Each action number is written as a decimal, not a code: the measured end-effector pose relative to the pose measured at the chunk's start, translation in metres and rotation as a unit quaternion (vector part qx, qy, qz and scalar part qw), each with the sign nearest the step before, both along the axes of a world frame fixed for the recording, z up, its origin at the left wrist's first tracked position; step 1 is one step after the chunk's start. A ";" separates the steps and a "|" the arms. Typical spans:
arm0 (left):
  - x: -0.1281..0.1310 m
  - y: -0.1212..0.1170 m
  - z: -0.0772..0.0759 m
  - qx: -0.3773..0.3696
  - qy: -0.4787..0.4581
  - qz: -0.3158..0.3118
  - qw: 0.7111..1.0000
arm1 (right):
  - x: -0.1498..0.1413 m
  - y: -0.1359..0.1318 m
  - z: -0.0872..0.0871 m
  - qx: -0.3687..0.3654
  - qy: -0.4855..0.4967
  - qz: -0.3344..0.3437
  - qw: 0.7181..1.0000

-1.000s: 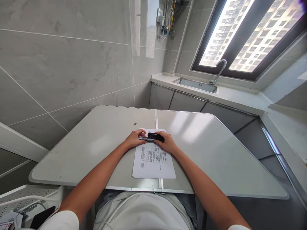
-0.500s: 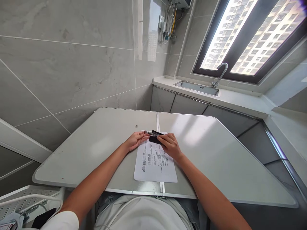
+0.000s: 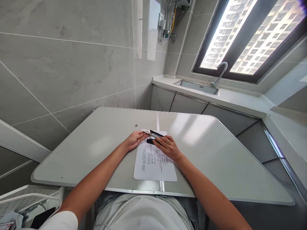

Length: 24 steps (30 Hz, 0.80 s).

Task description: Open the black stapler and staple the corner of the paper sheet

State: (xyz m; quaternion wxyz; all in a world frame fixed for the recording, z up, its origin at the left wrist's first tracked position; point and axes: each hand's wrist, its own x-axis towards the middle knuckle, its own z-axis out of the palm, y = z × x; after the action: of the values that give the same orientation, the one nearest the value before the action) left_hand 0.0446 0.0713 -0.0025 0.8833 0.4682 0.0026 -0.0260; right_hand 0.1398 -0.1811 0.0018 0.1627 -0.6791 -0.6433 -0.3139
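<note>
A black stapler (image 3: 150,141) with a silvery metal inner part is opened out over the top of the printed sheets (image 3: 154,174). My right hand (image 3: 169,147) is closed around its right end, with the black parts spread apart toward the left. From the other side, my left hand (image 3: 134,140) has its fingers pinched near the tip of the metal part; its exact contact is too small to make out. Two tiny metal pieces, seemingly staple strips (image 3: 136,125), lie on the table just beyond my left hand.
The pale folding table (image 3: 79,153) has a metal seam down its middle. A white basket (image 3: 31,191) with assorted items stands at the lower left. Behind the table are a counter with a sink (image 3: 199,87), a faucet (image 3: 222,72) and a window.
My right hand has shifted slightly left with the stapler and tilted it. Its black parts now stand wider apart, showing more of the metal. My left hand has barely moved.
</note>
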 end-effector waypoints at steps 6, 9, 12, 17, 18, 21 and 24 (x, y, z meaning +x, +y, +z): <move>-0.001 -0.002 0.004 0.010 0.000 0.008 1.000 | -0.002 -0.001 0.006 -0.017 0.050 0.024 0.998; -0.001 -0.002 0.003 0.013 -0.005 0.003 1.000 | -0.002 -0.001 0.007 -0.010 0.049 0.035 0.998; 0.000 -0.001 0.001 0.019 -0.009 0.006 1.000 | -0.002 -0.001 0.006 -0.012 0.069 0.038 0.997; 0.001 0.000 0.000 0.009 -0.005 0.010 1.000 | -0.001 -0.002 0.004 -0.021 0.048 0.022 0.998; 0.001 0.000 0.000 0.005 -0.001 0.012 1.000 | 0.000 -0.002 0.003 -0.015 0.037 0.019 0.999; 0.001 0.000 -0.001 -0.005 0.008 0.015 1.000 | 0.002 -0.003 0.000 0.002 0.032 0.010 0.999; 0.002 0.000 -0.003 -0.007 0.008 0.017 1.000 | 0.005 -0.002 -0.002 0.014 0.067 0.000 0.998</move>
State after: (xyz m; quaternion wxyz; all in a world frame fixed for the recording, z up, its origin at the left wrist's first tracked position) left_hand 0.0461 0.0716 -0.0052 0.8869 0.4614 0.0171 -0.0145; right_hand 0.1445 -0.1834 0.0001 0.2146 -0.6962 -0.6266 -0.2767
